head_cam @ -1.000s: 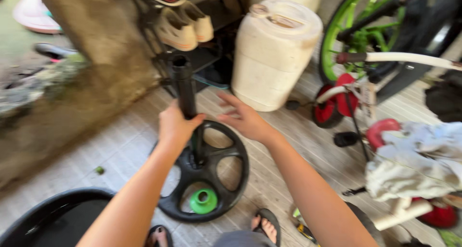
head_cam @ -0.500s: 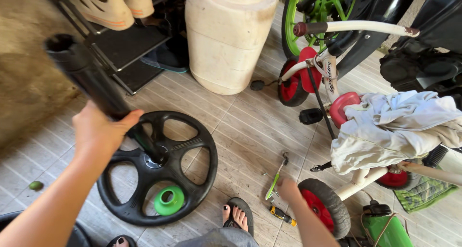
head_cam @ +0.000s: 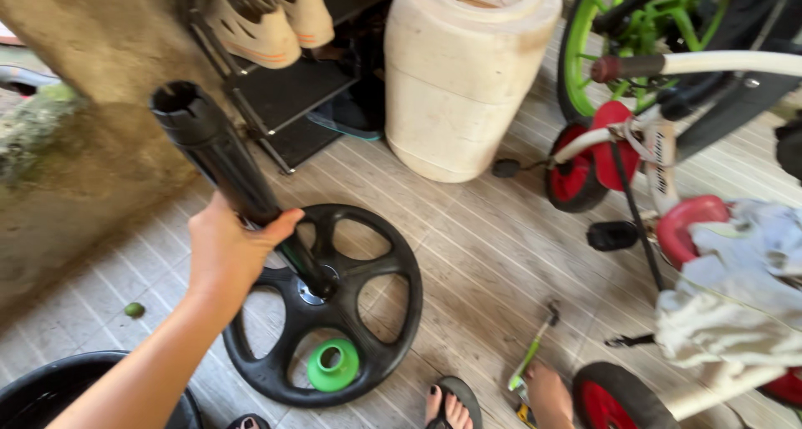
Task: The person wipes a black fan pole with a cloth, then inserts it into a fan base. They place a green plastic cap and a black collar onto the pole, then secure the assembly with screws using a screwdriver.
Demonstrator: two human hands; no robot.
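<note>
My left hand (head_cam: 227,249) grips a black ribbed tube (head_cam: 215,152) that rises at a slant from the hub of a black spoked wheel (head_cam: 330,312) lying flat on the tiled floor. A green plastic cap (head_cam: 333,365) sits in one of the wheel's openings. My right hand (head_cam: 549,392) is low at the bottom edge, curled over the handle end of a green-handled tool (head_cam: 531,351) that lies on the floor. My foot in a dark sandal (head_cam: 451,404) is beside the wheel.
A large cream plastic drum (head_cam: 459,70) stands behind the wheel, beside a black shoe rack (head_cam: 284,95) holding beige shoes. A red-and-white tricycle (head_cam: 660,170) draped with a pale cloth (head_cam: 735,312) is at right, a green-wheeled bicycle (head_cam: 610,28) behind it. A black tub (head_cam: 50,387) is at bottom left.
My right hand left the tube and dropped to the green-handled tool on the floor. My left hand kept hold of the tube, which now leans further left.
</note>
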